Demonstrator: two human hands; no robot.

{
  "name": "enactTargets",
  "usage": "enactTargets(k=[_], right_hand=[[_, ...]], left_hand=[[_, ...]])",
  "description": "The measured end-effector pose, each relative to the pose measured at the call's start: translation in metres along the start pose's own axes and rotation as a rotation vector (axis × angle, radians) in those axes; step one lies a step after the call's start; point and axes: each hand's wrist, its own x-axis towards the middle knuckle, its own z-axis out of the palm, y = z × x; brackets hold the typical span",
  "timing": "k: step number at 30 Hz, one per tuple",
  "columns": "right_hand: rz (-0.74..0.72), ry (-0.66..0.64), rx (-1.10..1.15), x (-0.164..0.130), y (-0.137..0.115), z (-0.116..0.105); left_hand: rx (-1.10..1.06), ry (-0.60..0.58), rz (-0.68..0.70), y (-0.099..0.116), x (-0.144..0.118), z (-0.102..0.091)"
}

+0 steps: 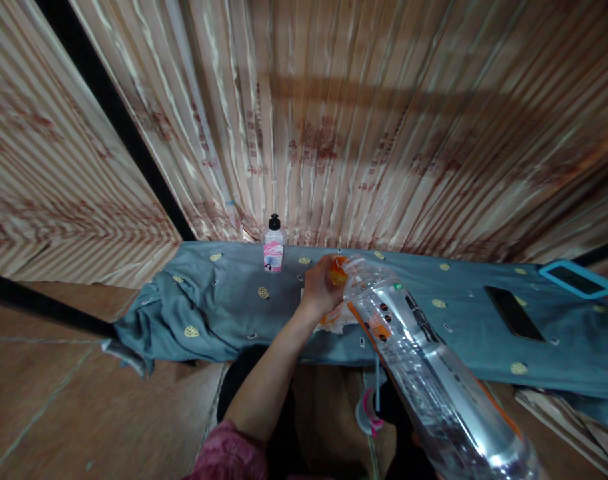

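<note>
My left hand [320, 288] reaches forward over a table draped in a blue-grey cloth [224, 313], and its fingers are closed around the orange cap [339, 270] of a large clear plastic bottle [419, 367]. The bottle lies tilted, running from the cap down to the lower right corner of the view, and has an orange and white label. My right hand does not show; the bottle's lower end leaves the frame there. A white and orange crumpled piece [337, 320] lies under my left wrist.
A small clear bottle [273, 247] with a black cap and pink label stands at the table's back edge. A black phone [514, 312] and a teal-framed flat item [577, 279] lie at the right. A striped curtain [334, 120] hangs behind. A pink and white object [368, 413] hangs below the table.
</note>
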Motion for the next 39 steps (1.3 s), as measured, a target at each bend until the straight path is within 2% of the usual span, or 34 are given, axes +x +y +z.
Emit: enactTargets(k=[5,21,29,39], right_hand=[[0.031,-0.035,-0.012,-0.0016,-0.0002,0.0021],[-0.016,0.050,-0.022,-0.0018,-0.0090,0.0091],[0.105,-0.074,-0.027,0.0002,-0.0016,0.0049],[0.148,-0.125,0.009,0.0044,-0.0081,0.0065]], left_hand=[[0.013,-0.008,-0.008,-0.0002,-0.0001,-0.0003],[0.011,-0.006,-0.019,0.0014,-0.0002,-0.0008],[0.002,-0.017,-0.013,0.0007,-0.0006,-0.0009],[-0.012,-0.007,-0.012,0.0003,-0.0004,-0.0008]])
